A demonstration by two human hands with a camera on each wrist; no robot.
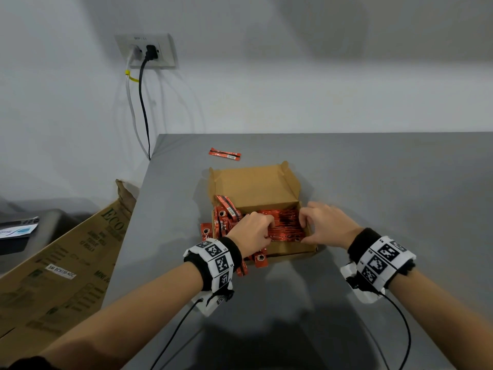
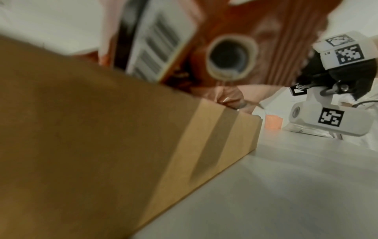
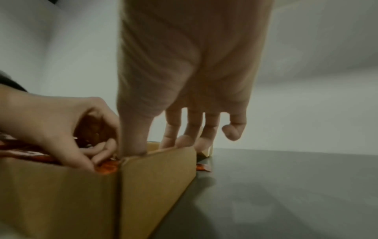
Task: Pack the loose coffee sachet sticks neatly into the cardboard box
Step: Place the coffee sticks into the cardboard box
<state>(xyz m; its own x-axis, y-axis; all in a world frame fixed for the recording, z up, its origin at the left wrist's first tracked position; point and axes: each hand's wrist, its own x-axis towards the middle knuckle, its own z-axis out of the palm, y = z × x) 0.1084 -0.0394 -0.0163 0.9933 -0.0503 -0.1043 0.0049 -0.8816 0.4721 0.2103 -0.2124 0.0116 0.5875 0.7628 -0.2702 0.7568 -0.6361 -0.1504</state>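
Note:
An open brown cardboard box (image 1: pixel 256 186) sits on the grey table (image 1: pixel 386 182), its lid folded back. A bundle of red coffee sachets (image 1: pixel 285 225) lies across its near half. My left hand (image 1: pixel 264 229) grips the bundle's left part with curled fingers, which also shows in the right wrist view (image 3: pixel 59 127). My right hand (image 1: pixel 306 228) holds the bundle's right ends at the box wall, thumb (image 3: pixel 132 142) in the near corner. Several sachets (image 1: pixel 222 217) stick out over the left wall. Another sachet (image 2: pixel 231 58) hangs blurred before the left wrist lens. One loose sachet (image 1: pixel 225 154) lies behind the box.
A big printed carton (image 1: pixel 66 263) leans against the table's left edge. A wall socket (image 1: pixel 146 50) with two cables hangs behind that. Wrist camera cables trail toward me. A few sachets (image 1: pixel 260 260) overhang the box's front left corner.

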